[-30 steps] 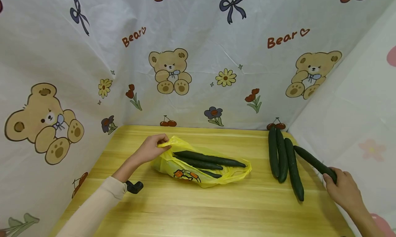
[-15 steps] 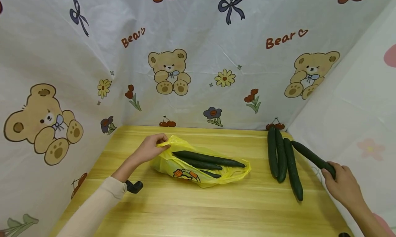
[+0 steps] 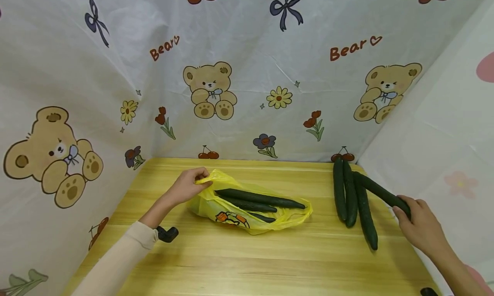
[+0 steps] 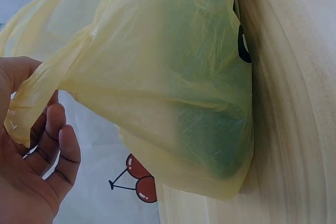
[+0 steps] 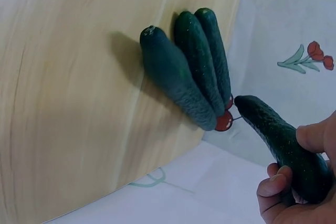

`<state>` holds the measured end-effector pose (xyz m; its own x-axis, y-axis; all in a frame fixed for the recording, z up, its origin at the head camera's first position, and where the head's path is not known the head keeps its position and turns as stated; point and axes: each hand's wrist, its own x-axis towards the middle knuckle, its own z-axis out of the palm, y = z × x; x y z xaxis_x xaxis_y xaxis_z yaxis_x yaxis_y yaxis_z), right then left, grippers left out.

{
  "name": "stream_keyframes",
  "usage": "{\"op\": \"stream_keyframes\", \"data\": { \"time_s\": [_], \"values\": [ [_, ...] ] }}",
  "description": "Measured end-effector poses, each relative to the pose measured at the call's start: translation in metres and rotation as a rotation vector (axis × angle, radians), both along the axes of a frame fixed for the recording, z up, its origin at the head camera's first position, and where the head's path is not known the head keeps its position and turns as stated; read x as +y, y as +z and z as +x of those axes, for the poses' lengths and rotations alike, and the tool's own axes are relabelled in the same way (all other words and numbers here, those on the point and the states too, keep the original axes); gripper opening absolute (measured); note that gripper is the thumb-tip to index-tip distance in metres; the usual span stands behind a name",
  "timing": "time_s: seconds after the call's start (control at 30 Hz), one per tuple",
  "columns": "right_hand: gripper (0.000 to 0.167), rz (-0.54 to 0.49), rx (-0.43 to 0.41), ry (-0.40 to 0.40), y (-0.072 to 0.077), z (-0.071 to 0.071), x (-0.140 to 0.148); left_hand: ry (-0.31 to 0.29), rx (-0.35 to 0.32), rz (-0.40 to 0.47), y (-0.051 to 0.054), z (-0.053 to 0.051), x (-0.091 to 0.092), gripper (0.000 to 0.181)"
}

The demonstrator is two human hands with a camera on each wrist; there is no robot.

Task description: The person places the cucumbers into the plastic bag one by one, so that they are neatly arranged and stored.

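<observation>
My left hand (image 3: 189, 185) pinches the rim of a yellow plastic bag (image 3: 204, 206) and holds its left end up. Inside the bag lie several cucumbers (image 3: 262, 197), showing dark through the film in the left wrist view. At the right, my right hand (image 3: 420, 223) grips one cucumber (image 3: 382, 193) by its near end, tilted above the table. Its far tip overlaps the top of the nearest of three cucumbers (image 3: 366, 218) lying side by side; in the right wrist view the held cucumber (image 5: 283, 145) appears apart from them.
The wooden table (image 3: 247, 266) is bounded by a white printed cloth (image 3: 247, 128) at the back and sides. A black object (image 3: 167, 234) is at my left wrist, and another dark object (image 3: 428, 291) shows at the bottom right edge.
My right hand has moved a little to the left with its cucumber, whose tip now overlaps the nearest lying one. The left hand and the bag have stayed in place.
</observation>
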<state>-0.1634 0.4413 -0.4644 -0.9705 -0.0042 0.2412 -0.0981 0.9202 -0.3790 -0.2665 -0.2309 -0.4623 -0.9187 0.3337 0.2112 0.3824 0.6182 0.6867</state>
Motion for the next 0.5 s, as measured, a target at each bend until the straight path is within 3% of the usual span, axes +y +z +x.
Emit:
{"op": "stream_keyframes", "data": {
  "time_s": [0.23,0.5],
  "values": [
    [0.051,-0.014,-0.013,0.08,0.005,0.001,-0.012,0.0,-0.001,0.0,0.0,0.001,-0.001,0.011],
    [0.046,-0.062,0.033,0.196,0.004,0.004,-0.026,-0.005,0.0,-0.001,-0.001,0.0,0.0,0.012]
  ]
}}
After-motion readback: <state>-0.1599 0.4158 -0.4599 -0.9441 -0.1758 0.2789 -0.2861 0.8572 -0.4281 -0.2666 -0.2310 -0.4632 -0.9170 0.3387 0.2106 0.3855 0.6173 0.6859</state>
